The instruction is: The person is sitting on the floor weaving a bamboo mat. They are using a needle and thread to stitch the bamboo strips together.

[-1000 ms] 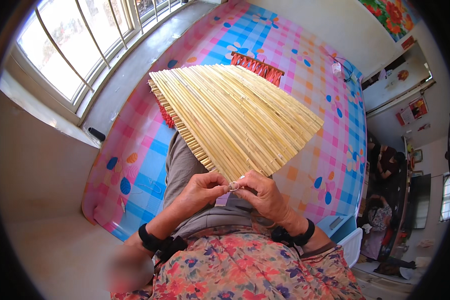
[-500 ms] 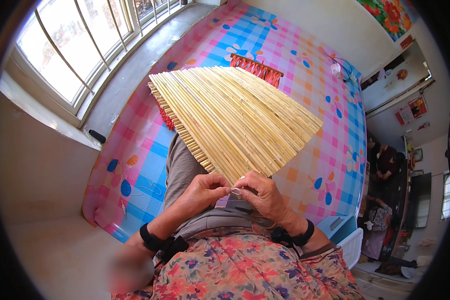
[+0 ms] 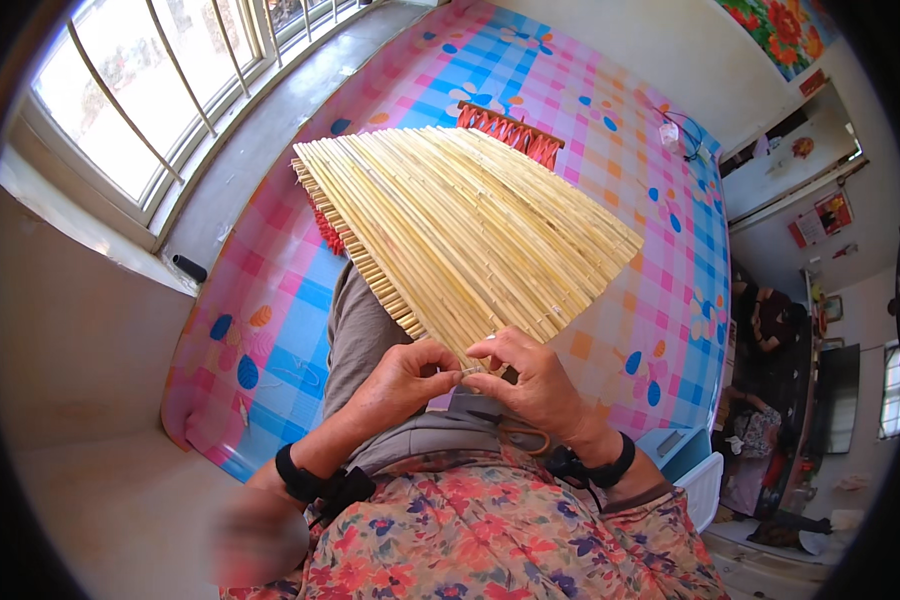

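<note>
Hands first, bottom ctr: left hand (image 3: 407,383) has thumb & forefinger pinched on a bit of white string (image 3: 468,371); right hand (image 3: 538,388) is right beside it, thumb near the string, forefinger raised w/ a gap between, can't tell if it's gripping. Looks like fine string work, prob. mid-knot, at the mat's near corner; next move calls for a firm L pinch & a careful R fingertip catch. The stick mat (image 3: 465,235) sits mid-frame, over the trouser leg (image 3: 355,320): pale yellow sticks side by side, fanned wide up top, narrow twd the hands, more stick ends showing under its left edge, tiny bumps along lower right. Orange loop (image 3: 547,437), poss. scissors, by the right wrist. Further out: plaid sheet (image 3: 610,335) all round, red woven piece (image 3: 511,135) upper ctr, tub (image 3: 705,490) lower right, barred window (image 3: 95,130) upper left.
</note>
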### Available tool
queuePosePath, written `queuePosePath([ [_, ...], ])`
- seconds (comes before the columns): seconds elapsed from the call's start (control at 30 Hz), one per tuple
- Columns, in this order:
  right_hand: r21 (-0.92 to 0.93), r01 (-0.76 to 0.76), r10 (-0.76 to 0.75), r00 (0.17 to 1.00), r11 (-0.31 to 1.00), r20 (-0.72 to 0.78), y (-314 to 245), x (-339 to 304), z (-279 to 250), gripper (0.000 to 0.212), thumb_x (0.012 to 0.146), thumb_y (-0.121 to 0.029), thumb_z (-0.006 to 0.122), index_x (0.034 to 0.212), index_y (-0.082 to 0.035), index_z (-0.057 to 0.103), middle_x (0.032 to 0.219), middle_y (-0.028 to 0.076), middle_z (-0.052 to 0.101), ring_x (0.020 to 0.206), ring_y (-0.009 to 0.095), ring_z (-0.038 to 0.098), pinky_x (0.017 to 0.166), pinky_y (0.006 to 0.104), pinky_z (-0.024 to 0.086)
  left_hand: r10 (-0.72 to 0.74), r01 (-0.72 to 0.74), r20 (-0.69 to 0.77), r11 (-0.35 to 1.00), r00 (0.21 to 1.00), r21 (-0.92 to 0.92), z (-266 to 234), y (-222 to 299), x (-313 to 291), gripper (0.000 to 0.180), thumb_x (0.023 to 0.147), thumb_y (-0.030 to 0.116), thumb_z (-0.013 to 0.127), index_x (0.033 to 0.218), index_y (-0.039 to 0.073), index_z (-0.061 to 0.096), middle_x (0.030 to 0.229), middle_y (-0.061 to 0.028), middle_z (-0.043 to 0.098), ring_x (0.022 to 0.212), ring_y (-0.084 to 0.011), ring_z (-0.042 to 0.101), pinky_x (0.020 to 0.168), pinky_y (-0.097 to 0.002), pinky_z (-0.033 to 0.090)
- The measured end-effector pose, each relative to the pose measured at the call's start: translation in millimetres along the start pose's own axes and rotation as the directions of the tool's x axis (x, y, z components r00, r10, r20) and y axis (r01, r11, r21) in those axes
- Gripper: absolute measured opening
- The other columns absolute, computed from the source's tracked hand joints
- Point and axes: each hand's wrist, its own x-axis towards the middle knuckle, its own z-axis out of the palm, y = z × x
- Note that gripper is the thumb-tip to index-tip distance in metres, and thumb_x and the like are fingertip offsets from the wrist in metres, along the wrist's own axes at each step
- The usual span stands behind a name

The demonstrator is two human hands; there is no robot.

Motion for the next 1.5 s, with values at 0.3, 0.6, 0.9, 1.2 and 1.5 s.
queuePosePath([
  [0.3,-0.057,0.095,-0.100,0.991,0.994,-0.086,10.0,2.9,8.2,0.008,0.089,-0.007,0.070,0.095,-0.001,0.069,0.082,0.011,0.058,0.073,0.024,0.058,0.065,0.0326,0.047,0.380,-0.343,-0.031,0.864,0.925,0.368,-2.7,0.1,-7.8,0.005,0.087,-0.002,0.067,0.089,0.000,0.063,0.103,-0.0047,0.063,0.081,-0.0097,0.059,0.067,-0.0244,0.049],
  [0.6,-0.047,0.076,-0.081,0.989,0.996,-0.127,13.5,4.6,8.8,0.006,0.090,-0.006,0.067,0.093,-0.001,0.067,0.085,0.014,0.061,0.078,0.031,0.062,0.068,0.0355,0.049,0.572,-0.531,0.175,0.546,0.801,0.648,-7.6,-11.9,-3.7,0.011,0.078,0.002,0.070,0.083,0.003,0.060,0.114,-0.0065,0.067,0.087,-0.0263,0.066,0.073,-0.0351,0.054],
  [0.9,0.246,-0.032,0.067,0.989,0.969,-0.135,32.8,0.0,26.5,0.012,0.098,-0.010,0.063,0.094,0.000,0.068,0.082,0.002,0.062,0.061,0.006,0.054,0.055,0.0207,0.042,0.505,-0.525,0.357,0.241,0.786,0.816,-8.9,-12.5,-7.6,0.014,0.072,0.009,0.072,0.082,0.006,0.062,0.119,-0.0043,0.066,0.089,-0.0210,0.063,0.074,-0.0351,0.050],
  [1.2,0.562,-0.253,0.250,0.964,0.787,0.084,39.5,-0.5,27.1,0.018,0.103,-0.016,0.055,0.101,-0.001,0.065,0.085,0.004,0.067,0.071,0.009,0.065,0.060,0.0208,0.052,0.567,-0.516,0.242,0.391,0.787,0.762,-5.6,-23.8,-4.6,0.013,0.075,0.001,0.068,0.075,0.005,0.056,0.115,-0.0107,0.070,0.076,-0.0254,0.065,0.069,-0.0370,0.052],
  [1.5,0.539,-0.307,0.261,0.952,0.784,0.162,41.8,3.0,22.5,0.020,0.104,-0.019,0.053,0.100,-0.002,0.062,0.085,0.003,0.065,0.074,0.010,0.066,0.063,0.0233,0.055,0.464,-0.409,0.032,0.743,0.885,0.530,-1.6,-21.9,-2.0,0.012,0.075,-0.004,0.064,0.077,0.002,0.054,0.110,-0.0108,0.071,0.072,-0.0262,0.066,0.063,-0.0329,0.053],
])
